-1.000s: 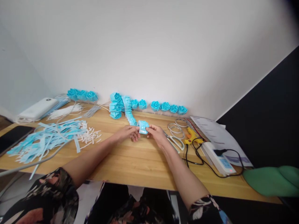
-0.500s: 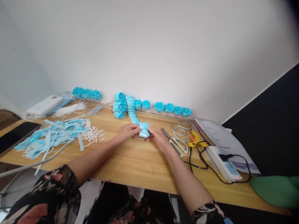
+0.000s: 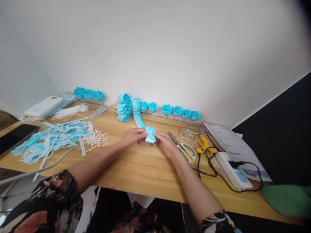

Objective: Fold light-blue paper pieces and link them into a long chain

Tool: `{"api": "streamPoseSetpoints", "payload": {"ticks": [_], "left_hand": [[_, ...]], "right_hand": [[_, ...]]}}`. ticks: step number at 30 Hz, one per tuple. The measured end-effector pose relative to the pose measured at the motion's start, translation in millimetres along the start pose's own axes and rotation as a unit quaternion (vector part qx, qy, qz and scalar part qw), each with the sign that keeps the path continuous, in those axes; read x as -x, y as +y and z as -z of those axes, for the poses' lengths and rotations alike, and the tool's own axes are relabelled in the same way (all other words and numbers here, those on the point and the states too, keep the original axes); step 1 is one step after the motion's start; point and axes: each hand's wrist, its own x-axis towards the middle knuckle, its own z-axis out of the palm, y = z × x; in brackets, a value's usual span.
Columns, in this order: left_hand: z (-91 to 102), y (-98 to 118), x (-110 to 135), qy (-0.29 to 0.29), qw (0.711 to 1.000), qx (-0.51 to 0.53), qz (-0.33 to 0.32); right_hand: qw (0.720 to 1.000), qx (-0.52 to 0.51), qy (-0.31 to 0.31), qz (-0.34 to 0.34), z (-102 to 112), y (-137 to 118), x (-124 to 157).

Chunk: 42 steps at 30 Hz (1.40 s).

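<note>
A light blue, petal-shaped piece of thin material (image 3: 151,135) is pinched between my two hands above the middle of the table. My left hand (image 3: 135,136) grips its left edge with thumb and fingers. On the opposite edge, my right hand (image 3: 165,141) holds it the same way. Just behind lies a curved row of overlapping light blue pieces (image 3: 138,118), leading back from the held one. Beside that row stand several finished blue fabric roses (image 3: 124,108). Scissors with pale handles (image 3: 186,149) lie to the right of my right hand.
Blue offcuts (image 3: 53,139), white scraps (image 3: 97,139), a phone (image 3: 18,137) and a white power bank (image 3: 45,107) lie left. At right are wire coils (image 3: 188,137), a yellow glue gun (image 3: 205,144), a power strip (image 3: 234,173) and a paper sheet (image 3: 230,145). More roses (image 3: 177,110) line the wall.
Both hands stay in place on the light blue piece, which looks slightly flatter and turned a little. The camera view has shifted slightly.
</note>
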Motion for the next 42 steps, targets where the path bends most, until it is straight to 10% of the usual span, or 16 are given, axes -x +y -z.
{"api": "streamPoseSetpoints", "payload": {"ticks": [15, 26, 35, 42], "left_hand": [[-0.7, 1.1, -1.4, -0.008, 0.989, 0.144, 0.028], [5.5, -2.0, -1.2, 0.029, 0.999, 0.021, 0.017], [-0.3, -1.0, 2.1, -0.115, 0.991, 0.046, 0.059], [0.3, 1.3, 0.6, -0.044, 0.996, 0.045, 0.06]], "right_hand": [[0.996, 0.061, 0.056, 0.033, 3.3, -0.7, -1.9], [1.0, -0.012, -0.009, -0.02, 2.7, -0.6, 0.4], [0.998, 0.028, 0.055, 0.02, 2.3, 3.7, -2.1], [0.998, 0.056, 0.022, 0.035, 1.2, 4.5, -1.6]]}}
